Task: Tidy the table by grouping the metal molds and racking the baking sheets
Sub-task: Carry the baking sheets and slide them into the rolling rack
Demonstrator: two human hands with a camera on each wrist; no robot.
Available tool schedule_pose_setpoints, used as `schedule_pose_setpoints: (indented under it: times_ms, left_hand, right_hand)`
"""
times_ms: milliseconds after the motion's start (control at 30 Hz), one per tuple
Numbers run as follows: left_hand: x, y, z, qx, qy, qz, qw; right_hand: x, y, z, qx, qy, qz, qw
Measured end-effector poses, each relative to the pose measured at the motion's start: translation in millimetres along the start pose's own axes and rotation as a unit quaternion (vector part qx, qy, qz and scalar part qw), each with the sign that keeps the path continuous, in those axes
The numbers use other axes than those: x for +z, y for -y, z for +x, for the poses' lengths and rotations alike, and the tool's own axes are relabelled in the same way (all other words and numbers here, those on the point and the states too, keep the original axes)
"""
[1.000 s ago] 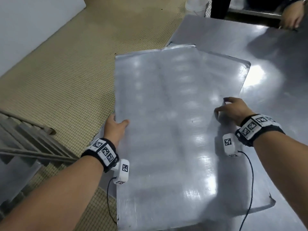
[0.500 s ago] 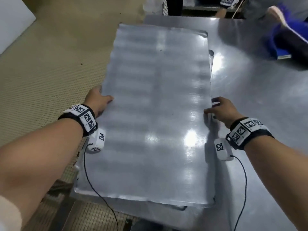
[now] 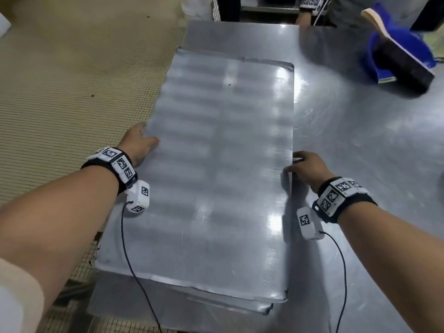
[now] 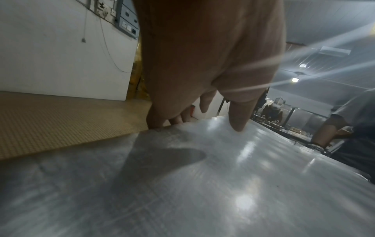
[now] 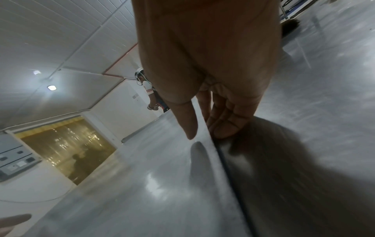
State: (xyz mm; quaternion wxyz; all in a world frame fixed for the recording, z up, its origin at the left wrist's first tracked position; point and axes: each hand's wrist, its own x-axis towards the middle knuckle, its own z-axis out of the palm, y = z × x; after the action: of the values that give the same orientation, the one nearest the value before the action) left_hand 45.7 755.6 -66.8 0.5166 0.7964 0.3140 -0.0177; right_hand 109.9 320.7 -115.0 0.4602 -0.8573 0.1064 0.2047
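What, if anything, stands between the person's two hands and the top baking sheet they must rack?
Nothing visible does. The left hand already grips the left edge of the top baking sheet, thumb on top, and the right hand grips its right edge. The rack is not in view, so that path cannot be judged.

Baking sheet [image 3: 216,179]: bare grey metal, dull sheen, faint crosswise banding, fine scratches, edges slightly dented. 
Tabletop [image 3: 372,164]: brushed metal, probably stainless steel, glossy with bright glare. 
Floor [image 3: 72,92]: tan, matt, fine grid texture. 
Tub [image 3: 377,58]: blue, apparently plastic; blurred.
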Motion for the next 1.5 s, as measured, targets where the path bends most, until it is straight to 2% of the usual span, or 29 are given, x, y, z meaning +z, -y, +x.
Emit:
schedule_pose_setpoints:
  times_ms: [167,300,400,567,633,800,933,1133,1500]
  left_hand:
    - [-3.1,-0.2,15.6,-0.010,-0.016,-0.006,1.000]
    - [-10.2,1.9,14.2,-0.023,-0.029,0.069,0.997]
    - [-13.8,17.5,-10.3,-0.026,-0.026,0.160,0.986]
    - [-28.7,62.3,-29.9,-0.050,-0.052,0.240,0.968]
    - [-33.7,77.3,-38.5,-0.068,-0.046,0.249,0.965]
    - [-38.0,99.5,-61.8,-0.052,-0.049,0.275,0.959]
    - [-36.0,104.4,-78.7,-0.046,-0.041,0.305,0.950]
    - [-31.4,105.4,-106.1,-0.011,-0.041,0.340,0.939]
    - [-22.9,118.0,-147.8,-0.006,-0.023,0.287,0.958]
  right_hand:
    - [3.9,6.8,13.8,-0.015,-0.011,-0.040,0.999]
    - [7.6,14.2,13.7,-0.023,-0.042,-0.127,0.991]
    - [13.1,13.6,-0.5,-0.033,-0.067,-0.165,0.984]
    - [25.5,2.5,-30.0,-0.023,-0.091,-0.169,0.981]
    - [30.2,-3.2,-41.5,-0.023,-0.107,-0.156,0.982]
    - [37.7,-15.1,-69.2,-0.009,-0.129,-0.169,0.977]
    - [36.2,-23.7,-82.7,0.024,-0.130,-0.172,0.976]
    - [35.2,-26.9,-95.1,0.032,-0.121,-0.168,0.978]
    - [16.8,-53.8,-113.9,0.031,-0.140,-0.198,0.970]
